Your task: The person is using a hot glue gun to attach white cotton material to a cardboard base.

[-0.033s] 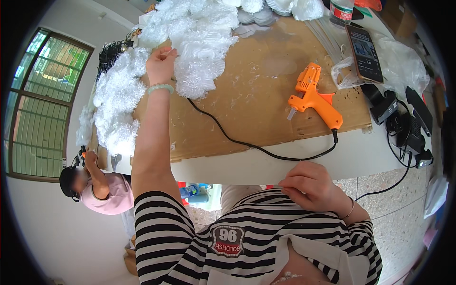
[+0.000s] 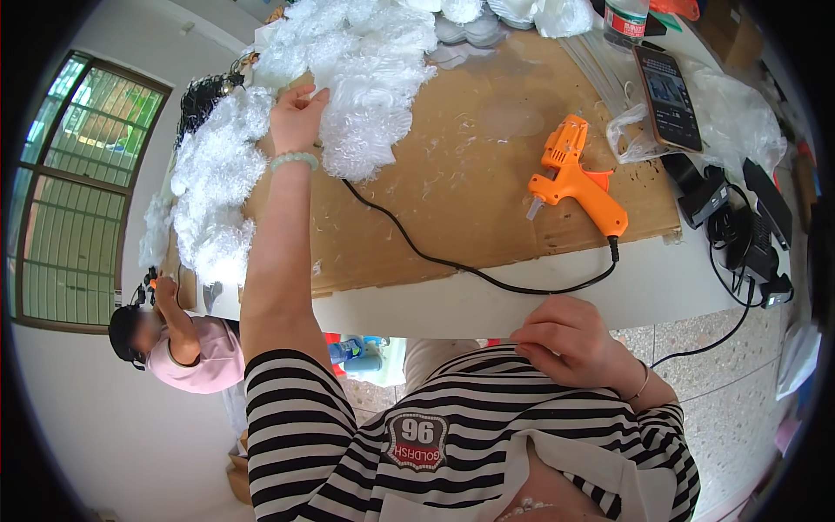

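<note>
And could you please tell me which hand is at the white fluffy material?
The left hand, stretched out there; the right hand is instead by the table's near edge.

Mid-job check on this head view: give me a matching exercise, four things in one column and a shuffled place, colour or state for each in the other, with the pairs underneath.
Things
1. Glue gun
2. Left hand
3. Phone
4. Right hand

Places, colours or states
A. Close to the front edge of the white table
B. Screen lit
C. At the pile of white strands
D. Orange, lying on the brown cardboard

Pairs: 1-D, 2-C, 3-B, 4-A
</note>
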`<state>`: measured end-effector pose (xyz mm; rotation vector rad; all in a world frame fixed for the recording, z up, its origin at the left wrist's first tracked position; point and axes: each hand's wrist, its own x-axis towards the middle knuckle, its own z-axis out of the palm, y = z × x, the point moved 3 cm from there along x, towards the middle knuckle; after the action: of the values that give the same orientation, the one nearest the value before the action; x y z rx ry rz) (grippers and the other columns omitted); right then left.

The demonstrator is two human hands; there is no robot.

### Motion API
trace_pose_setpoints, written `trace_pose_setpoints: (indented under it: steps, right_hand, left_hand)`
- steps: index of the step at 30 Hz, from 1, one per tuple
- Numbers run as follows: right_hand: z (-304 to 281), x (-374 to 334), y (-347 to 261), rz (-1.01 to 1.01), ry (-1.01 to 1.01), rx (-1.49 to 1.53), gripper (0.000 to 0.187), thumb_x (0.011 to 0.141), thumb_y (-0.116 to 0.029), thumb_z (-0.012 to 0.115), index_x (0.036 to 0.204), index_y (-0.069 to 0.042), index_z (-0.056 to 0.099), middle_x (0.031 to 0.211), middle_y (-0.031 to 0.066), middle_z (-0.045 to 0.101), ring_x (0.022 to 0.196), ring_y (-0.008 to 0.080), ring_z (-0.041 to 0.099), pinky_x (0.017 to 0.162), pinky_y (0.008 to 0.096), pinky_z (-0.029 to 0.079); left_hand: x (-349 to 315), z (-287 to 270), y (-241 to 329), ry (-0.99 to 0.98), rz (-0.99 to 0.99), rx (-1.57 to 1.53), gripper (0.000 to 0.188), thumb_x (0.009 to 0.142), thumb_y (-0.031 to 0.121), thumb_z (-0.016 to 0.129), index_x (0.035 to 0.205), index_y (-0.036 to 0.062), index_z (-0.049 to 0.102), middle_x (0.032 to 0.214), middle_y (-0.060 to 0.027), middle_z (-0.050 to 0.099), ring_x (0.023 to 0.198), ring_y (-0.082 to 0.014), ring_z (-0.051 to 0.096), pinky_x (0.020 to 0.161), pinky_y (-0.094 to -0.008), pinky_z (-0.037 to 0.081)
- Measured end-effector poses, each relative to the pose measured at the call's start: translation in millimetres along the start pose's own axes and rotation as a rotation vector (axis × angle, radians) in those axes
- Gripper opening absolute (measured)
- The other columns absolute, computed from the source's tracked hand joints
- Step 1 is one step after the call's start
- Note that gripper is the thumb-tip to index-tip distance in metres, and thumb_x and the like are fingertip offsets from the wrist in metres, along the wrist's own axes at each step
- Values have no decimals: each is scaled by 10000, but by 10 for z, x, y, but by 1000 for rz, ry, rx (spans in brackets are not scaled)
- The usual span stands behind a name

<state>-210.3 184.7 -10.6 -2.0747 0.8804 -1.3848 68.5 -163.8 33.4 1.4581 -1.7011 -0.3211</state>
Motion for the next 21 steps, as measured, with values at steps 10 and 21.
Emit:
trace_pose_setpoints:
  steps: [10,21]
  right_hand:
    - [20,-21,-2,10,21,-26,173,690,4,713,829,-17,612,748,78,571,636,232,578,542,317,468]
    - [-64,-69,-13,101,16,219,215,711,63,660,908,-19,632,785,88,610,676,210,592,576,282,473]
  left_hand:
    - [163,-159,380,-137,-57,-394,141,799,134,665,905,41,664,757,21,616,669,-74,540,597,-216,422]
    - [-744,-261,1367,-430,-24,-740,109,870,83,583,962,26,599,811,10,590,730,-70,524,646,-197,414]
